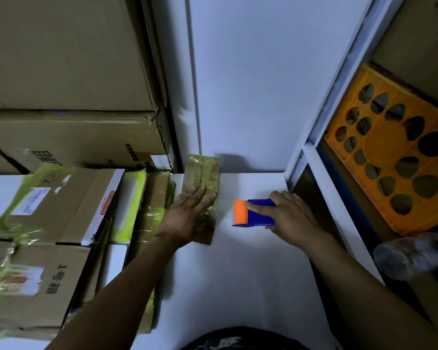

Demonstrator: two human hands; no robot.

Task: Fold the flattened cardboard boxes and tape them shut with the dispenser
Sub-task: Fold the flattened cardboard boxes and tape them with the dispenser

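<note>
Grip of the right hand [288, 218] is closed round the tape dispenser [253, 213], which rests on the desk [238, 274] just beside the small box [202, 178]. The left hand [190, 215] lies flat on the box top, fingers straight. Judged status: this box is folded and taped, so sealing appears complete.

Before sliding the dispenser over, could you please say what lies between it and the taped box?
Only bare white table separates the dispenser from the taped box, per the head view.
</note>
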